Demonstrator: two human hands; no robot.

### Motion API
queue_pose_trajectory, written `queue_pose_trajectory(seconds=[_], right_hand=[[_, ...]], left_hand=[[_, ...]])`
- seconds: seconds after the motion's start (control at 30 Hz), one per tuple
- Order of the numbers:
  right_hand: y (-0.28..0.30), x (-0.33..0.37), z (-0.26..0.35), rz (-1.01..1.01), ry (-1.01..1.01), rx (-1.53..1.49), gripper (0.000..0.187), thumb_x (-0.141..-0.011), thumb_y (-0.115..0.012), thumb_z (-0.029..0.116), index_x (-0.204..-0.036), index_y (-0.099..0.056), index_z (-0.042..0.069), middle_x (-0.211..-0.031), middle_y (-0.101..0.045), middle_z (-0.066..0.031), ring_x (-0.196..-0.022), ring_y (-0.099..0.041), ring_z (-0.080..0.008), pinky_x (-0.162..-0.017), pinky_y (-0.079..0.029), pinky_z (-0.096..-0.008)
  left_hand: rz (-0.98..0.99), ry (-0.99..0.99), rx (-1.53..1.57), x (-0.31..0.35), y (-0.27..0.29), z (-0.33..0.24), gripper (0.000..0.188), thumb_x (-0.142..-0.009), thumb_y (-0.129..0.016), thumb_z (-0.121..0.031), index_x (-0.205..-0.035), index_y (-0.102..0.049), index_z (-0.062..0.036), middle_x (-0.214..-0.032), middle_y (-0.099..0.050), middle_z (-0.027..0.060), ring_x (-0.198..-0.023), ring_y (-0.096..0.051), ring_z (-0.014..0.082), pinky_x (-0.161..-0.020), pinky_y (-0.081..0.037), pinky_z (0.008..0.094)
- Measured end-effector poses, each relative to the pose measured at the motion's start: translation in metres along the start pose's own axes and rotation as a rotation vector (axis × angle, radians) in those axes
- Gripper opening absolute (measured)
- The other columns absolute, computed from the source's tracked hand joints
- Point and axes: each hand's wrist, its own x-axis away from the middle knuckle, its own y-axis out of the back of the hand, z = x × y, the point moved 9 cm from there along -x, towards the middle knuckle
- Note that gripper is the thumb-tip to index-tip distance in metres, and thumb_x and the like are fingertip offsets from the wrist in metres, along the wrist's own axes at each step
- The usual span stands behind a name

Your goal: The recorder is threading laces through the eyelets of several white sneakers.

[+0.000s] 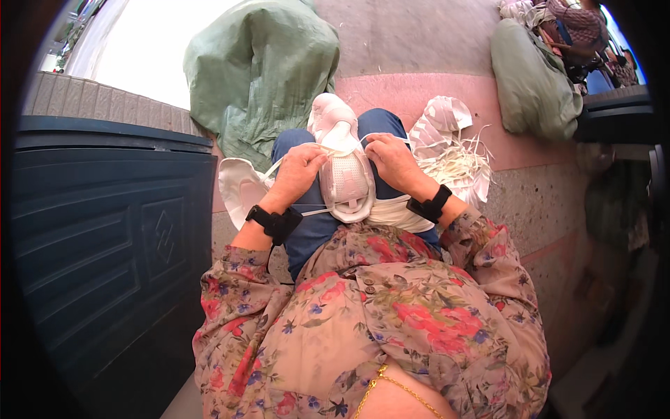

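Observation:
A white and pale pink sneaker (351, 183) rests between my knees, its toe pointing away from me. Beside its left edge my left hand (300, 170) pinches a white shoelace (276, 165), whose strand trails off to the left. On the other side, my right hand (395, 165) has its fingers closed at the shoe's edge on a lace that runs across the opening. Another thin strand stretches from the heel end toward my left wrist. A hank of white laces (400, 214) lies over my right thigh.
White shoe pieces (440, 124) and a heap of loose laces (460, 170) lie right of my knee. Another white shoe piece (241, 187) sits at the left. Green sacks stand ahead (262, 77) and at far right (534, 80), near other people. A dark blue door panel (112, 244) flanks my left.

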Motion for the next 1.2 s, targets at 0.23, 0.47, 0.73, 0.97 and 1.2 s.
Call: queue_pose_trajectory(seconds=[0.23,0.47,0.73,0.97,1.2], right_hand=[[-0.007,-0.008,-0.004,0.035,0.003,0.195,0.012,-0.077,-0.054,0.011,-0.08,-0.061,0.002,-0.1,-0.059,-0.0105,-0.097,-0.051,-0.026,-0.081,-0.039,-0.0379],[-0.026,-0.016,0.023,0.222,0.221,0.558,0.007,-0.072,-0.053,0.009,-0.075,-0.058,0.006,-0.08,-0.058,-0.0058,-0.085,-0.053,-0.0214,-0.076,-0.037,-0.0332],[-0.019,-0.011,0.019,0.127,0.162,0.481,0.005,-0.073,-0.053,0.011,-0.075,-0.058,0.011,-0.069,-0.056,-0.0022,-0.077,-0.054,-0.019,-0.076,-0.034,-0.0346],[-0.005,-0.005,0.014,-0.088,0.095,0.361,0.01,-0.076,-0.057,0.018,-0.073,-0.061,0.008,-0.073,-0.059,-0.004,-0.081,-0.054,-0.0202,-0.078,-0.034,-0.0363],[-0.008,-0.004,0.025,0.112,-0.028,0.547,0.026,-0.073,-0.061,0.03,-0.076,-0.065,0.005,-0.079,-0.058,-0.0066,-0.088,-0.049,-0.0222,-0.077,-0.031,-0.0403]], left_hand=[[-0.011,0.459,0.226,0.028,-0.008,0.036,0.019,-0.082,-0.058,-0.013,-0.088,-0.064,0.004,-0.067,-0.059,0.001,-0.058,-0.05,0.0062,-0.054,-0.042,0.0222],[-0.081,0.321,-0.191,0.022,-0.007,0.024,0.02,-0.082,-0.053,-0.018,-0.079,-0.062,-0.0008,-0.075,-0.061,0.0201,-0.073,-0.059,0.0361,-0.065,-0.047,0.0416],[0.08,0.095,-0.611,0.004,-0.018,-0.006,0.012,-0.079,-0.052,-0.013,-0.077,-0.059,-0.0038,-0.074,-0.06,0.0162,-0.071,-0.059,0.0346,-0.062,-0.047,0.0432],[0.037,0.021,-0.632,-0.001,-0.01,-0.015,0.017,-0.075,-0.061,-0.02,-0.076,-0.061,-0.0039,-0.076,-0.061,0.0127,-0.076,-0.056,0.0289,-0.066,-0.044,0.0411],[-0.006,0.027,-0.877,0.02,-0.024,-0.042,0.021,-0.074,-0.063,-0.025,-0.078,-0.06,-0.0054,-0.079,-0.056,0.007,-0.087,-0.048,0.0255,-0.067,-0.037,0.0411]])
